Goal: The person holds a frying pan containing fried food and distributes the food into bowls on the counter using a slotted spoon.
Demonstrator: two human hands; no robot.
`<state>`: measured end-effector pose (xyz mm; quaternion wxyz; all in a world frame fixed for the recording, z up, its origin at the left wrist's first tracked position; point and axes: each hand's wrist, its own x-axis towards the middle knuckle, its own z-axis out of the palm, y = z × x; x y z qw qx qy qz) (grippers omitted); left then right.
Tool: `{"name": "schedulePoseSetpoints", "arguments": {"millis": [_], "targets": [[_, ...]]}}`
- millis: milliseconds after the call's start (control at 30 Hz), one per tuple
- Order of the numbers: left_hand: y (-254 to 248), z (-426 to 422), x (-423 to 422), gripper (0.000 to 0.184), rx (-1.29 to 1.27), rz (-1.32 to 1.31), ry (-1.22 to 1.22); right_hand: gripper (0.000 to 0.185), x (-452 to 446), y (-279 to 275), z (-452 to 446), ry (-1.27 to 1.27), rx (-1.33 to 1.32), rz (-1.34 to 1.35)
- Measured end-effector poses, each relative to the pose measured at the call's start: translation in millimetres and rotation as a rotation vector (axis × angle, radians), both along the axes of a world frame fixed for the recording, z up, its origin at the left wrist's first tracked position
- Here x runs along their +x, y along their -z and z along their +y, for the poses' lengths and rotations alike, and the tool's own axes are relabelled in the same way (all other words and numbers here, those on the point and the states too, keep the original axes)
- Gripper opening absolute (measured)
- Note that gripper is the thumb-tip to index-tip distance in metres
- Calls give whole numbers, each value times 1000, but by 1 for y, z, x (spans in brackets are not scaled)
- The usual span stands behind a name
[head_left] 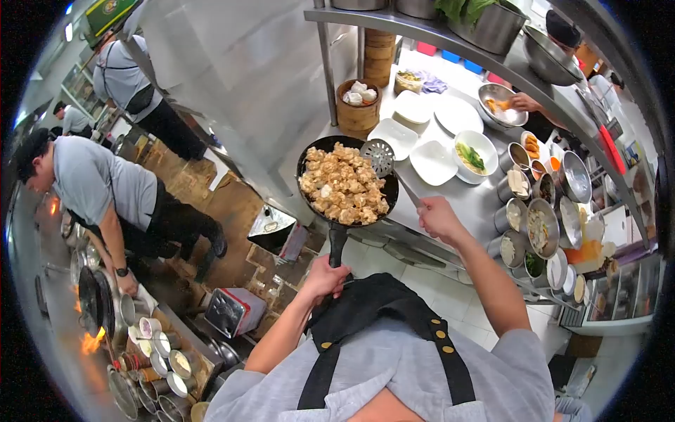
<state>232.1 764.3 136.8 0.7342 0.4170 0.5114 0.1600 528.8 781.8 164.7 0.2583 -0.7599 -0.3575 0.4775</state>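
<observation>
My left hand (327,278) is wrapped round the black handle of a frying pan (337,243) in front of my apron. Browned, battered pieces of food (341,184) fill most of the pan. A perforated metal skimmer (378,157) rests at the pan's right side, over the food's edge, and its handle runs down to my right hand (439,218), which is closed on it. Just past the pan lie white square plates (432,163) on the steel counter (450,204). A white bowl (476,156) there holds noodles and greens.
Bamboo steamers (358,119) stand behind the pan. Metal containers (541,225) crowd the counter's right. An overhead shelf (422,32) carries pots. Across the counter, a co-worker's hand reaches into a steel bowl (500,105). At left, a co-worker (105,183) bends over a stove with flames (91,342).
</observation>
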Motion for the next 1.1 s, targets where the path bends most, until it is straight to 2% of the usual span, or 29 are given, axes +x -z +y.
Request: {"name": "schedulePoseSetpoints", "arguments": {"millis": [33, 100, 133, 200, 233, 300, 333, 567, 633, 833, 900, 933, 967, 1033, 1067, 1100], "targets": [[-2, 1, 2, 17, 39, 17, 13, 22, 1, 2, 4, -13, 1, 10], [-5, 7, 3, 18, 24, 35, -22, 27, 5, 10, 11, -271, 197, -260], [-2, 11, 0, 18, -14, -5, -30, 27, 9, 15, 14, -281, 199, -252], [6, 18, -6, 20, -57, -73, -48, 38, 23, 22, 17, -515, 540, -677], [10, 20, -8, 20, -59, -71, -58, 38, 31, 22, 19, -525, 541, -671], [22, 23, -13, 21, -74, -103, -64, 51, 45, 14, 25, -677, 648, -864], [26, 23, -15, 21, -55, -93, -58, 57, 47, 1, 27, -736, 606, -898], [35, 28, -18, 21, -46, -98, -73, 61, 11, -69, 69, -1082, 573, -1037], [42, 29, -19, 19, -27, -101, -73, 62, -2, -78, 91, -1220, 567, -1103], [49, 36, -20, 18, 22, -51, -42, 61, -48, -98, 153, -1423, 682, -1149], [56, 38, -24, 18, -7, -104, -59, 61, -67, -105, 165, -1588, 723, -1200], [60, 38, -26, 19, -43, -128, -64, 42, -77, -114, 170, -1674, 785, -1194], [64, 36, -27, 19, -83, -153, -68, 42, -89, -122, 173, -1692, 784, -1193], [70, 35, -24, 19, -73, -143, -93, 22, -111, -130, 180, -1761, 655, -1335], [73, 34, -21, 19, -61, -118, -100, 10, -115, -121, 185, -1713, 758, -1326], [74, 35, -20, 19, -63, -126, -98, 10, -124, -118, 189, -1716, 750, -1330]]}}
